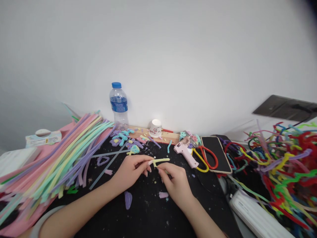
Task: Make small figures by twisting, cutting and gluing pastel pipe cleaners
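Note:
A short pale yellow fuzzy stem (pixel 162 160) is held between both hands above the black work surface (pixel 148 211). My left hand (pixel 133 168) pinches its left end between thumb and fingers. My right hand (pixel 174 180) grips a lower part of the same piece, which branches off just below the straight upper part. Both sets of fingertips are close together, and they hide the ends they hold. Beneath the hands lie a purple fuzzy piece (pixel 128 200) and a small pink-lilac piece (pixel 163 195).
Pastel stems (pixel 74 155) are heaped at left. Behind stand a bottle (pixel 119 105) and a paper cup (pixel 156 128). Right of the hands lie a pink glue gun (pixel 186 152), scissors (pixel 210 157), a phone (pixel 215 152), a white power strip (pixel 255 215) and tangled bright stems (pixel 292 172).

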Motion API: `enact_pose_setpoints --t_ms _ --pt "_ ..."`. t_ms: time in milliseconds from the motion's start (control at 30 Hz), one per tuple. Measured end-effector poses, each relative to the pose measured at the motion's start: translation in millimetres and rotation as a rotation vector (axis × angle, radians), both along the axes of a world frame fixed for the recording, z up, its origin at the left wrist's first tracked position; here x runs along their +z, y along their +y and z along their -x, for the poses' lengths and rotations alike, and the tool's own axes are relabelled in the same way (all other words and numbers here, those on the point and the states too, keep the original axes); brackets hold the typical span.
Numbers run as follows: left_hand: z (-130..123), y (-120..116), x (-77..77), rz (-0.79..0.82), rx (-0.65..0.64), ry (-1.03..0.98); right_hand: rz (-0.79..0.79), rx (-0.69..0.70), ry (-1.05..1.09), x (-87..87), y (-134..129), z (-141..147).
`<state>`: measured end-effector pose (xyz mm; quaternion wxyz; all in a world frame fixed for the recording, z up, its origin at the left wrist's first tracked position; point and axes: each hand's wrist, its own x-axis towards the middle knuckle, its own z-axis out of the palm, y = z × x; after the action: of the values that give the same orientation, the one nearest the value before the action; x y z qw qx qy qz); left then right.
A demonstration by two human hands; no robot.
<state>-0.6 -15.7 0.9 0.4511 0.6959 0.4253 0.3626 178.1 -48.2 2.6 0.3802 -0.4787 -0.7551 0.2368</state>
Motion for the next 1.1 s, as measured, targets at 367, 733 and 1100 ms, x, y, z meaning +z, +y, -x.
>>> enact_pose_setpoints --t_ms 367,733,1100 --pt "2 -1 1.5 -0.263 -0.136 0.234 -0.212 -0.108 -0.081 5.0 2 -6" --pt "5 0 -0.3 -0.346 -0.255 0.226 0.395 -0.080 0.497 -5.9 8 -3" --pt "2 -1 3.2 -0.298 -0.326 0.251 0.462 -0.047 0.637 -7.3 9 0"
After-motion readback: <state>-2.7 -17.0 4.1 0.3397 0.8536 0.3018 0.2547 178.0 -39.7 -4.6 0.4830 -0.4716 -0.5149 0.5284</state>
